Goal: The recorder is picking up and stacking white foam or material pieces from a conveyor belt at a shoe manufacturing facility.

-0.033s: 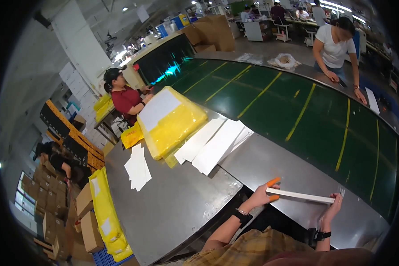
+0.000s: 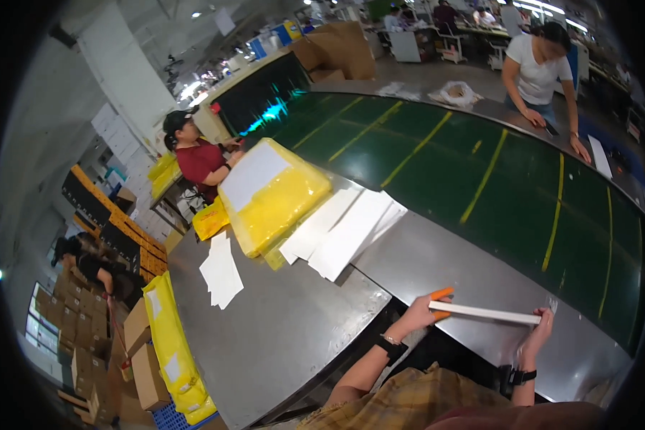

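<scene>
no writing or numbers can be read.

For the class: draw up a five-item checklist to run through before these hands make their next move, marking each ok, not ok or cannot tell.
1. Left hand grips the white strip at its left end: ok.
2. Right hand holds the strip's other end: ok.
3. Strip confirmed as one piece rather than several stacked: cannot tell, as it shows nearly edge-on.
4. White sheets beside the yellow package squared into a neat pile: not ok, they lie fanned out.
5. Co-worker in white away from these hands: ok, across the green belt.
</scene>
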Demonstrator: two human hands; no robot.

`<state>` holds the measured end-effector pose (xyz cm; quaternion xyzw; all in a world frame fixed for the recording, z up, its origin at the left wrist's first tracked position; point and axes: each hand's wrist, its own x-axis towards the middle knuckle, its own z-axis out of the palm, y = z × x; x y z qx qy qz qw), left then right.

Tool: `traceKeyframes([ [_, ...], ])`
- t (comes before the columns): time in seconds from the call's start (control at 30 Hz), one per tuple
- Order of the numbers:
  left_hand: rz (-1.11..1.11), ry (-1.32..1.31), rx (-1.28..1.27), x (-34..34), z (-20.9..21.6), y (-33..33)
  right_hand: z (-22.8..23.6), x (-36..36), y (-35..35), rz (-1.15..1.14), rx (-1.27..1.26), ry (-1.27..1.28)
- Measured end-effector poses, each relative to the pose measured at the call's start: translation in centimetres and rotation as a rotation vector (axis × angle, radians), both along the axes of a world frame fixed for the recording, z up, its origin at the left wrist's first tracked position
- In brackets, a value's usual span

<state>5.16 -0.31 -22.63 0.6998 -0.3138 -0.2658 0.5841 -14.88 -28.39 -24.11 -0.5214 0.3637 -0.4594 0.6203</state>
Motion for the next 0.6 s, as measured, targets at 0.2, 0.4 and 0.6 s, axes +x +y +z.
traceKeyframes([
  [0.2,0.071,-0.039,0.051,-1.0,2.0,0.4,-1.5,-0.2,-0.9,0.089,0.114,-0.043],
  [0.4,0.407,0.253,-0.197,-2.1,6.3,2.5,-1.9,-2.3,2.0,0.183,-0.409,0.667],
  [0.6,0.958,0.288,-0.478,4.7,11.4,7.8,1.0,-4.7,5.8,0.496,-0.813,1.211],
])
